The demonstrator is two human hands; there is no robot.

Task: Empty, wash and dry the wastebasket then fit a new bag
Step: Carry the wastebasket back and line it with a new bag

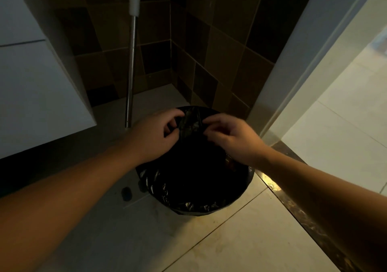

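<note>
A round wastebasket (209, 210) stands on the tiled floor in a dim corner, lined with a black plastic bag (192, 123) folded over its rim. My left hand (155, 135) pinches the bag's crinkled edge at the far rim, fingers curled on the plastic. My right hand (228, 135) pinches the same edge a little to the right. The inside of the basket is too dark to see.
A metal mop or broom pole (130, 79) leans in the corner behind the basket. A white cabinet (35, 83) juts out at left. A white door frame (293, 72) and dark threshold strip (303, 215) run along the right, with a lit tiled floor beyond.
</note>
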